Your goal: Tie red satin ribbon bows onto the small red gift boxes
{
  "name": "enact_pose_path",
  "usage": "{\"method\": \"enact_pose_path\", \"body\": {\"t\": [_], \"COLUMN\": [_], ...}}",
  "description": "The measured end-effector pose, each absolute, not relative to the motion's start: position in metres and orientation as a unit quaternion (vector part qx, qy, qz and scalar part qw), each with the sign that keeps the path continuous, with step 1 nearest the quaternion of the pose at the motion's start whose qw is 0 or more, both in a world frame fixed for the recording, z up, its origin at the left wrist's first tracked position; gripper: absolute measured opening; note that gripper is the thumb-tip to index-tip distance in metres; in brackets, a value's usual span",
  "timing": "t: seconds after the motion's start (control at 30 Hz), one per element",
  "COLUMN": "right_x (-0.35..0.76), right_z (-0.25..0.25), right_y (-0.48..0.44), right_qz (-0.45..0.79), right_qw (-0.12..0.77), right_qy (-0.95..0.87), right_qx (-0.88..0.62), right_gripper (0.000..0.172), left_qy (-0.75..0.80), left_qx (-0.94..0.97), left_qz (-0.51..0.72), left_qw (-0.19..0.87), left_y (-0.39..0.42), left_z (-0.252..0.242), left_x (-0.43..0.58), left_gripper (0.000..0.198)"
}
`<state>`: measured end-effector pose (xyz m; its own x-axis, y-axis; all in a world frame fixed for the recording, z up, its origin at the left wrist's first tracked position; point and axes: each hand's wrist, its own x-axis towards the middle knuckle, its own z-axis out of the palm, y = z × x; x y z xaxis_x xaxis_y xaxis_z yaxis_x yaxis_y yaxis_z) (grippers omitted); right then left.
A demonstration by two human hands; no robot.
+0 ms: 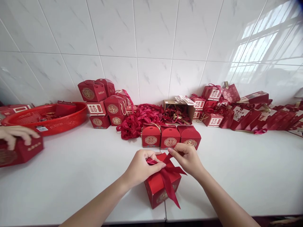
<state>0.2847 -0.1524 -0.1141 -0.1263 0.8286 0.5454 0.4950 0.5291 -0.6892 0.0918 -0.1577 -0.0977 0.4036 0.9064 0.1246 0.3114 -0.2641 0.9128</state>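
A red gift box [163, 197] with a gold emblem stands near the table's front edge, turned slightly at an angle. Across its top lies a dark red satin ribbon [168, 183] tied in a bow, with two tails hanging over the front and right side. My left hand [145, 165] is closed on the bow's left loop, its thumb pressed near the knot. Between thumb and forefinger, my right hand [187, 159] pinches the upper right part of the ribbon. The hands partly cover the box's lid.
Three red boxes [170, 137] stand in a row just beyond. Behind them are a ribbon heap [146, 118] and an open carton [189, 113]. A red basket [63, 126] is at left, near another person's hand [17, 135] on a box. Gift boxes [213, 119] line the wall.
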Motion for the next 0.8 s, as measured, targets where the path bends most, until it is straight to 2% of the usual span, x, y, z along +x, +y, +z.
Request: {"method": "enact_pose_path", "body": {"t": [0.27, 0.43, 0.53, 0.63, 0.7, 0.8], "right_x": [0.285, 0.317, 0.336, 0.338, 0.334, 0.330], "right_z": [-0.120, -0.121, -0.132, -0.148, -0.157, -0.163], "right_y": [-0.151, -0.138, -0.131, -0.125, -0.121, -0.115], "right_qz": [0.172, 0.237, 0.189, 0.158, 0.161, 0.164], "right_qw": [0.499, 0.401, 0.298, 0.195, 0.180, 0.204], "right_qy": [-0.717, -0.718, -0.755, -0.780, -0.779, -0.779], "right_qx": [-0.456, -0.517, -0.553, -0.573, -0.578, -0.569], "right_gripper": [0.046, 0.047, 0.034, 0.039, 0.036, 0.028], "left_qy": [0.443, 0.451, 0.449, 0.445, 0.439, 0.434], "left_qx": [0.720, 0.707, 0.700, 0.689, 0.668, 0.636], "left_qz": [0.327, 0.346, 0.368, 0.383, 0.395, 0.408], "left_qw": [0.422, 0.422, 0.415, 0.424, 0.453, 0.490], "left_y": [-0.160, -0.158, -0.158, -0.158, -0.157, -0.154], "left_z": [-0.096, -0.097, -0.095, -0.093, -0.092, -0.094], "left_x": [0.092, 0.083, 0.077, 0.074, 0.073, 0.072], "left_gripper": [0.034, 0.033, 0.032, 0.031, 0.029, 0.031]}}
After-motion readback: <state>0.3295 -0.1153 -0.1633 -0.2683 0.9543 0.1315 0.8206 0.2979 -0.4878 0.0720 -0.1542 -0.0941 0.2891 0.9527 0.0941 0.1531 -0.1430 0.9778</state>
